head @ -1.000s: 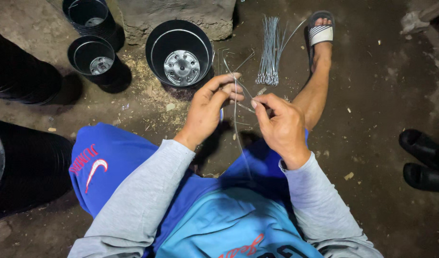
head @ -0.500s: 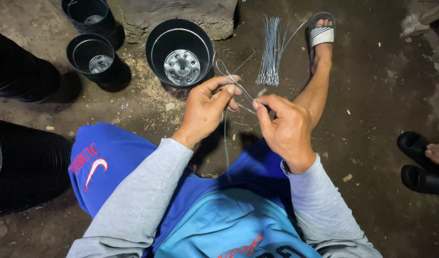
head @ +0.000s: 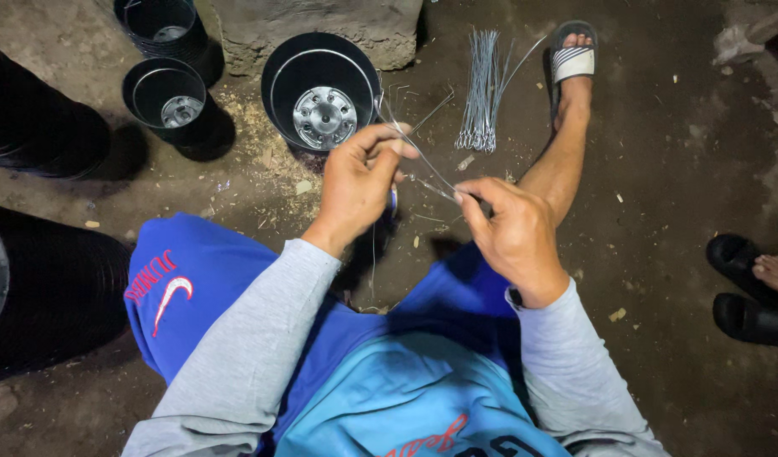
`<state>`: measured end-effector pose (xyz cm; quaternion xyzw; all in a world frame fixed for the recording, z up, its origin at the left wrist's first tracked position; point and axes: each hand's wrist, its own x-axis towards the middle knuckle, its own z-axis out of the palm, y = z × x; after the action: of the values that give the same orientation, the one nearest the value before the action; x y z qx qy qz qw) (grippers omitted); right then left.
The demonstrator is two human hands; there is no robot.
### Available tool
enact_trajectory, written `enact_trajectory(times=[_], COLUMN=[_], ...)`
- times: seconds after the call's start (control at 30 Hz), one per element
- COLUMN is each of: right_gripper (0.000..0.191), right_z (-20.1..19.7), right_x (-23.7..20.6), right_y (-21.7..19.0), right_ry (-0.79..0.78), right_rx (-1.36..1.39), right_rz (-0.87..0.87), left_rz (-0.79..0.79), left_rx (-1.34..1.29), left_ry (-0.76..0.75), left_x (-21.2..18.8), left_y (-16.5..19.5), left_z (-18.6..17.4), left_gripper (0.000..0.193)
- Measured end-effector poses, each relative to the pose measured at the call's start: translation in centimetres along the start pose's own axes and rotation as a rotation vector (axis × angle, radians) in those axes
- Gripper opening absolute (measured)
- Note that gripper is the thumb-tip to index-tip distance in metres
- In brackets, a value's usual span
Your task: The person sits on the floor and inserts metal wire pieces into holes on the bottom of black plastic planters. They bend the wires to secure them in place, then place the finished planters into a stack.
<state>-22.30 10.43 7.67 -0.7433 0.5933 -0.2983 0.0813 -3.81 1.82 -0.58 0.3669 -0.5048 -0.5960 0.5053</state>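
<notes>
Two hands are busy with one thin wire (head: 423, 165), held up over the dirt floor (head: 659, 169) in front of the person's knees. The left hand (head: 359, 182) has its fingers (head: 397, 145) pressed together, pinching the wire near its top end. The right hand (head: 516, 233) pinches the same wire lower down between thumb and first finger, with the other fingers curled in. The wire runs slanted between the two hands, and a loose bit hangs down below the left hand.

Just behind the hands stands a black pot (head: 321, 89) with a shiny metal disc at the bottom. Two more black pots (head: 164, 93) sit to its left, one behind the other. A bundle of straight wires (head: 482, 89) lies on the floor beside the big pot, near the person's foot in a sandal (head: 572, 59). Far off at the right edge is another person's foot in black sandals (head: 744, 288).
</notes>
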Motion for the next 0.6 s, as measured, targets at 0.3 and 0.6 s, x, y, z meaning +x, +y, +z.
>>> enact_trajectory(times=[0.3,0.6], right_gripper=[0.01,0.009], right_z=[-1.0,3.1], right_x=[-2.9,-6.7], right_y=[2.4,6.0], right_ry=[-0.176,-0.464], right_rx=[0.161,0.434], right_rz=[0.081,0.364], left_rz=[0.209,0.085], left_rx=[0.165,0.008], left_ry=[0.117,-0.149], left_x=[1.2,3.9], left_y=[0.9,2.0], left_z=[-2.0,-3.0], left_gripper=[0.023,0.023])
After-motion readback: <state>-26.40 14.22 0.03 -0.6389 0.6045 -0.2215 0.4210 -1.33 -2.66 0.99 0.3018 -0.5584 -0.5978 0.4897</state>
